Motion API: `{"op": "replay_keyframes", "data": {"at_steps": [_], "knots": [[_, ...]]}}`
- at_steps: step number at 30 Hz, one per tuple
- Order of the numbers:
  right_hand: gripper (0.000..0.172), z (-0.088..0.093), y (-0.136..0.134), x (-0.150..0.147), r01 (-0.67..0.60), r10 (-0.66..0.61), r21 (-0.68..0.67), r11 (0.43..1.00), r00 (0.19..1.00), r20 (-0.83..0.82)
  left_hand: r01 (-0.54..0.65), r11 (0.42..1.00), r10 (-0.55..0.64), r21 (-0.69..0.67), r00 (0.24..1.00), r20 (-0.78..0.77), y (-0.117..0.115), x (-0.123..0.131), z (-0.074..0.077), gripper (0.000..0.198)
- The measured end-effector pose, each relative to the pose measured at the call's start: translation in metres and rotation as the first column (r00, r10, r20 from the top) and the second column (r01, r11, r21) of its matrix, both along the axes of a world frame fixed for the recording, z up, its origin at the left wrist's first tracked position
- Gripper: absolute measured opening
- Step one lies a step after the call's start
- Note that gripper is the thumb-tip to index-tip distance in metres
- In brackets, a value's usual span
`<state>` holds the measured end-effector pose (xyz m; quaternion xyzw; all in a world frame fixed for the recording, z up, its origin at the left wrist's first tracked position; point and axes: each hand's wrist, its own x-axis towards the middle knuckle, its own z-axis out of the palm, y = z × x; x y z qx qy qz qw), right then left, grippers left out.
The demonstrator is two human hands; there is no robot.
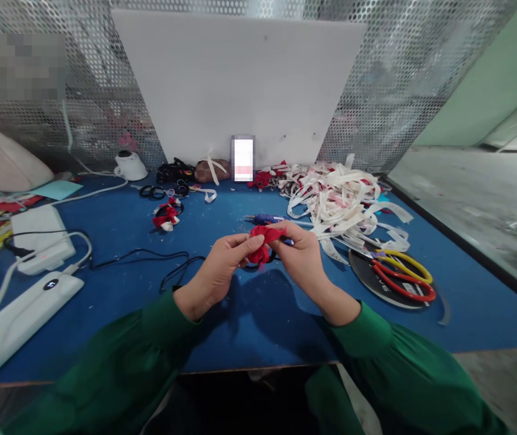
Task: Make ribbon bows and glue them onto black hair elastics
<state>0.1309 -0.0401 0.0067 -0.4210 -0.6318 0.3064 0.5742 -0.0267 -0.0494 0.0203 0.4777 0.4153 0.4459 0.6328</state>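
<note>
Over the middle of the blue table, my left hand and my right hand pinch a piece of red fabric between them. A black loop, like a hair tie, shows just under the fabric; how the two join is hidden by my fingers. Both hands are closed, thumbs and fingertips pressed on the cloth. Right behind them lies a blue glue gun, partly covered by my right hand. A finished-looking red, white and black hair tie rests on the table to the left.
White ribbon strips are heaped at the back right. Scissors with red and yellow handles lie on a black disc. At left are a white power bank, a white box and cables. A white cup stands behind.
</note>
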Motion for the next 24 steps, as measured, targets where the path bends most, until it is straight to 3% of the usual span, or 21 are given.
{"op": "replay_keyframes", "data": {"at_steps": [8, 15, 20, 24], "knots": [[0.011, -0.0021, -0.0007, -0.0024, -0.013, 0.014, -0.012, 1.0, 0.999, 0.045, -0.045, 0.999, 0.044, 0.013, 0.998, 0.05, 0.0014, -0.0005, -0.0021, 0.027], [0.011, -0.0003, -0.0008, -0.0008, 0.018, -0.017, -0.007, 1.0, 0.998, 0.063, -0.027, 1.0, 0.028, -0.007, 0.999, 0.027, 0.0003, 0.0003, -0.0028, 0.04], [0.013, -0.0021, -0.0003, -0.0003, -0.012, 0.013, -0.025, 1.0, 0.999, 0.05, 0.002, 1.0, -0.002, 0.008, 1.0, -0.004, 0.0006, 0.0006, -0.0033, 0.035], [0.014, -0.0038, -0.0004, -0.0012, -0.025, 0.027, -0.028, 0.999, 0.996, 0.08, -0.06, 0.997, 0.06, 0.058, 0.998, 0.005, 0.0007, 0.001, -0.0026, 0.03]]}}
